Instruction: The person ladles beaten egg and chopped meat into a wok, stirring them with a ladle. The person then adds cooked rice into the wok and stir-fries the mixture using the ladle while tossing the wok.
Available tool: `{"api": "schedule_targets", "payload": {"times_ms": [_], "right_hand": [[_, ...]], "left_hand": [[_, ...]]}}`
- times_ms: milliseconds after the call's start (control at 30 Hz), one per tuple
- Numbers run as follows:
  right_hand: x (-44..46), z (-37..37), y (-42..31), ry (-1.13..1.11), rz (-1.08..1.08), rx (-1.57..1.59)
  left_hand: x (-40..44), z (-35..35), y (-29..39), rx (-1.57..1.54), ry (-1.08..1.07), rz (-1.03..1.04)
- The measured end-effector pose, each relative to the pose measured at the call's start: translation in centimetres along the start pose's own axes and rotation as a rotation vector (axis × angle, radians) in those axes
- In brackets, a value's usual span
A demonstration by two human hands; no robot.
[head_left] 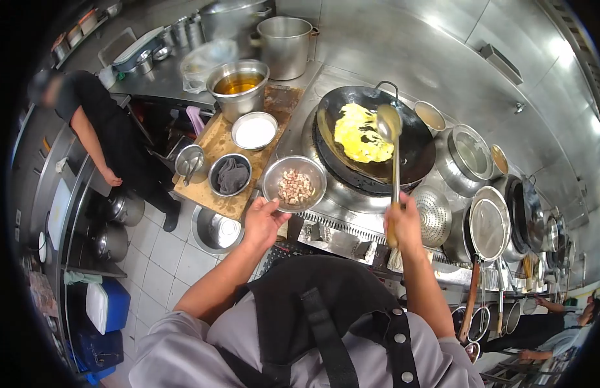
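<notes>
My left hand [266, 223] grips the near rim of a metal bowl [271, 178], which holds small diced pinkish pieces [295, 187] that look like meat. The bowl is just left of the wok. In my right hand [404, 223] is the wooden handle of a long ladle [390, 123], its head over the wok [413, 152]. Yellow egg [358, 134] lies spread on the left half of the wok, close to the ladle's head.
On a wooden board [213, 202] at the left stand a pot of amber liquid [240, 84], a bowl of white grains or powder [255, 131] and a bowl with a dark cloth [231, 176]. A perforated skimmer [430, 216] lies right. One person [106, 123] stands left; others are far right.
</notes>
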State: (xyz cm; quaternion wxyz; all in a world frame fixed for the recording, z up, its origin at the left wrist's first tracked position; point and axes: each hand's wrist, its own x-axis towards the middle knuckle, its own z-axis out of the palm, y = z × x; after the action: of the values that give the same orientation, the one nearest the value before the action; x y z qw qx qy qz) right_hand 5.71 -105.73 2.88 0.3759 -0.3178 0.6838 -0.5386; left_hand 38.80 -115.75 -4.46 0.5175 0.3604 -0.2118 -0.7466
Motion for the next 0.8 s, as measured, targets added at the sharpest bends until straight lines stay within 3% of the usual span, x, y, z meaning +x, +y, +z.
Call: {"api": "schedule_targets", "payload": {"times_ms": [33,133,267,367,400,500,600,700,767,800], "right_hand": [[-2.2,0.0,0.5,0.031,0.022,-0.021],[-5.4,-1.5,0.1,-0.082,0.137,0.343],[2.0,-2.8,-0.6,-0.226,0.261,0.714],[1.6,1.0,-0.3,0.027,-0.005,-0.041],[-0.7,1.4,0.2,0.033,-0.056,-0.118],[-4.1,-0.3,-0.1,-0.058,0.058,0.076],[0.3,-3.6,-0.2,-0.266,0.273,0.762],[2.1,-1.2,-0.4,-0.098,0.185,0.575],[-0.2,-0.4,1.2,0.039,-0.046,0.06],[-2.2,-0.7,1.5,0.036,-0.044,0.06]], "left_hand": [[0.0,-0.1,0.0,0.003,-0.011,0.01],[-0.1,-0.8,0.0,0.014,0.023,-0.006],[-0.9,-1.6,-0.4,0.036,0.054,-0.021],[-1.6,-1.2,0.1,0.004,0.08,-0.036],[-1.9,-1.0,0.5,0.006,0.085,-0.031],[-2.3,-0.8,0.3,-0.014,0.126,-0.03],[-2.5,-1.7,0.0,-0.009,0.124,-0.084],[-2.7,-1.5,0.1,0.019,0.138,-0.086],[-3.1,-1.1,0.6,0.025,0.125,-0.08],[-3.2,-1.1,0.7,0.027,0.114,-0.077]]}}
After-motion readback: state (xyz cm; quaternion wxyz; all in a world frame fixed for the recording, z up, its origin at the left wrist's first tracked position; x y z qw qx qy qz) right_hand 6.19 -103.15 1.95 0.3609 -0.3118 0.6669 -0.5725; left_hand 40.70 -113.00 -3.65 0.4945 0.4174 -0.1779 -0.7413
